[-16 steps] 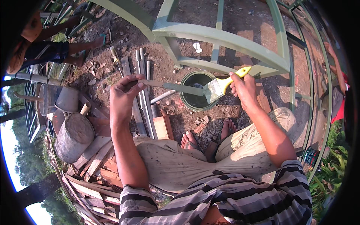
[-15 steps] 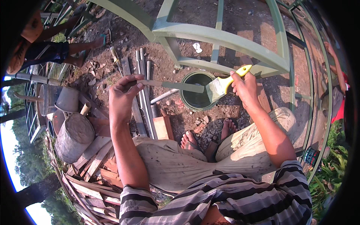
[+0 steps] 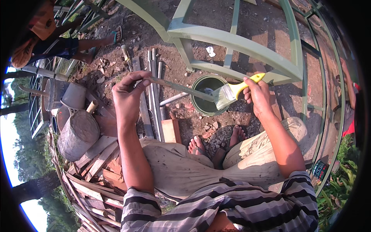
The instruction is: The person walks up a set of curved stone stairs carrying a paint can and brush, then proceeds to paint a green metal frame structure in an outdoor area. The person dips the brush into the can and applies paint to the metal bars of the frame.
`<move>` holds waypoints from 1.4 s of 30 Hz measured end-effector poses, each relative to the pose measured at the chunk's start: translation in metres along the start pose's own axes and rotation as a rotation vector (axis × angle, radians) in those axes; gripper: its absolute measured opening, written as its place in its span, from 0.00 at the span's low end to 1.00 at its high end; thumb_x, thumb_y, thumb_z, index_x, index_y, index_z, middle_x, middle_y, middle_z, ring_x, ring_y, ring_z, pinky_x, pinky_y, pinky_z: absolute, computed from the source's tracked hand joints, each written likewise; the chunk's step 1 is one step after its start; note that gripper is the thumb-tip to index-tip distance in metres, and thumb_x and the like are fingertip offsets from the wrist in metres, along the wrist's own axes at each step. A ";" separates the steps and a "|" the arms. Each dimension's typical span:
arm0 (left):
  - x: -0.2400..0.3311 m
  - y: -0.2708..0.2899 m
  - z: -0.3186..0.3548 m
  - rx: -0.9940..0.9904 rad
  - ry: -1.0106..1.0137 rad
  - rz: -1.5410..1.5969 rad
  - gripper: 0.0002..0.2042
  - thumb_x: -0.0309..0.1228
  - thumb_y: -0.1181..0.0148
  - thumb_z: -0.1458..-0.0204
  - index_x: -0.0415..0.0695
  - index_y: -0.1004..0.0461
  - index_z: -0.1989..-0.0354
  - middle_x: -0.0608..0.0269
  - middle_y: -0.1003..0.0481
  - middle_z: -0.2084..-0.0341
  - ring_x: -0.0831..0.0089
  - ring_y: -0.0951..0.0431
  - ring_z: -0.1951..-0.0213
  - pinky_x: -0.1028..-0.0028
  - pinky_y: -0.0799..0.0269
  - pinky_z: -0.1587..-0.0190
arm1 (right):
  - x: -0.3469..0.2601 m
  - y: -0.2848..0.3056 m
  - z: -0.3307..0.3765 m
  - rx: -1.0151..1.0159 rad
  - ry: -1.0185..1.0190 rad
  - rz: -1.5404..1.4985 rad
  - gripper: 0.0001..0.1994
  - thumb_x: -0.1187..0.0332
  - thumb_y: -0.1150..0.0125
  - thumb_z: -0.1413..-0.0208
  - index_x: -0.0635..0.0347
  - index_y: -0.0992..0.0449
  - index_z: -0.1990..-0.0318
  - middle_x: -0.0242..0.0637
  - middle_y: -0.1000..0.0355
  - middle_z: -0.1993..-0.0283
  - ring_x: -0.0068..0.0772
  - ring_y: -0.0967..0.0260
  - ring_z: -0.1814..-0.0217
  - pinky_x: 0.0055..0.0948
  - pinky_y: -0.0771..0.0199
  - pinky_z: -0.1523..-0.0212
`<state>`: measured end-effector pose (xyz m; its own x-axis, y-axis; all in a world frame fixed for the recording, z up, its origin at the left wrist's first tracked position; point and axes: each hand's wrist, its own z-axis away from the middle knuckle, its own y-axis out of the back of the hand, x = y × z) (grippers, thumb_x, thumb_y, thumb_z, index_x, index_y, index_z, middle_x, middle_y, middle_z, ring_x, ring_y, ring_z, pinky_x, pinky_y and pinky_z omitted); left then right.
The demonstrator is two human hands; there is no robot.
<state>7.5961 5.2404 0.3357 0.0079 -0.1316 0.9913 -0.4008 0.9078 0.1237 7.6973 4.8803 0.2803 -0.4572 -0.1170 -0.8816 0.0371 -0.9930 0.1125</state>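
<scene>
Paint can (image 3: 206,95), round, standing on the dirt between the two hands and just ahead of the bare feet (image 3: 216,142). Inside dark green; a pale patch shows near its far wall. How full it is cannot be told.

Left hand (image 3: 127,94) closed around one end of a thin strip (image 3: 181,88), thumb and fingers pinching it. Strip runs level toward the right, passing over the can's rim.

Right hand (image 3: 258,94) wrapped in a fist on the yellow handle of a paintbrush (image 3: 232,92). Bristles pale green, lying against the far end of the strip, above the can.

At left, grey buckets (image 3: 73,96) nested near a concrete-caked drum (image 3: 78,133) lying on its side; contents not visible.

Ground (image 3: 247,27): bare brown dirt with small stones. Loose bars (image 3: 154,96) lie side by side beside the left hand; a small wooden block (image 3: 171,130) sits at their near end. Stacked wood scraps (image 3: 96,162) at lower left.

A pale green frame (image 3: 232,40) stands past the can, more frames curving along the right. Outdoors, sunlit, trees at far left. Another person (image 3: 50,38) crouches at upper left, well apart.
</scene>
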 end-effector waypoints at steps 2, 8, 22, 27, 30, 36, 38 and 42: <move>0.004 0.005 -0.003 0.029 0.041 0.035 0.12 0.13 0.38 0.46 0.36 0.17 0.56 0.61 0.17 0.60 0.77 0.19 0.57 0.76 0.23 0.48 | -0.011 -0.005 0.005 0.044 0.040 0.057 0.12 0.62 0.36 0.37 0.62 0.27 0.63 0.29 0.31 0.78 0.16 0.36 0.83 0.19 0.39 0.85; -0.011 0.014 -0.005 -0.023 0.086 0.130 0.11 0.17 0.36 0.47 0.35 0.17 0.56 0.60 0.17 0.63 0.76 0.18 0.59 0.75 0.21 0.51 | -0.006 -0.003 0.013 -0.027 -0.009 -0.184 0.14 0.54 0.34 0.37 0.54 0.25 0.64 0.25 0.32 0.73 0.14 0.38 0.76 0.17 0.44 0.76; -0.156 0.192 0.279 1.283 0.297 0.200 0.10 0.25 0.35 0.41 0.31 0.22 0.56 0.57 0.21 0.64 0.72 0.18 0.64 0.76 0.19 0.61 | 0.010 0.018 0.006 0.023 0.129 0.093 0.18 0.53 0.32 0.38 0.62 0.24 0.64 0.27 0.31 0.72 0.15 0.39 0.74 0.18 0.44 0.74; -0.236 0.205 0.412 1.697 0.475 0.486 0.07 0.24 0.38 0.40 0.32 0.26 0.59 0.55 0.23 0.64 0.66 0.18 0.64 0.75 0.15 0.61 | 0.015 0.020 -0.006 -0.007 0.106 0.076 0.18 0.54 0.33 0.38 0.61 0.24 0.65 0.26 0.31 0.71 0.15 0.39 0.73 0.17 0.45 0.74; -0.265 0.202 0.442 1.868 0.460 0.643 0.05 0.22 0.40 0.39 0.34 0.27 0.59 0.56 0.24 0.63 0.65 0.18 0.65 0.75 0.15 0.64 | 0.016 0.021 -0.006 -0.050 0.083 0.057 0.17 0.55 0.33 0.37 0.63 0.23 0.62 0.27 0.31 0.71 0.16 0.39 0.73 0.18 0.44 0.73; -0.305 0.187 0.434 1.861 0.540 0.823 0.05 0.25 0.41 0.38 0.37 0.26 0.58 0.57 0.24 0.62 0.68 0.17 0.63 0.75 0.15 0.65 | 0.017 0.026 -0.004 -0.043 0.074 0.038 0.17 0.56 0.34 0.37 0.63 0.23 0.58 0.27 0.32 0.70 0.16 0.39 0.72 0.18 0.44 0.72; -0.314 0.186 0.434 1.851 0.642 0.882 0.05 0.25 0.43 0.37 0.39 0.25 0.57 0.56 0.22 0.62 0.68 0.16 0.64 0.75 0.16 0.67 | 0.018 0.028 -0.004 -0.041 0.066 0.029 0.16 0.56 0.34 0.36 0.62 0.23 0.57 0.27 0.32 0.69 0.16 0.39 0.72 0.18 0.44 0.73; -0.329 0.180 0.445 1.786 0.703 0.915 0.07 0.26 0.44 0.36 0.39 0.25 0.53 0.54 0.22 0.61 0.65 0.16 0.64 0.74 0.16 0.66 | 0.018 0.029 -0.005 -0.040 0.050 0.028 0.16 0.55 0.35 0.36 0.61 0.24 0.55 0.28 0.31 0.68 0.16 0.40 0.71 0.18 0.45 0.73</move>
<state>7.1141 5.2698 0.0118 -0.5604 0.5366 0.6308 -0.7080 -0.7056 -0.0287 7.6948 4.8492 0.2656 -0.4107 -0.1449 -0.9002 0.0855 -0.9891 0.1202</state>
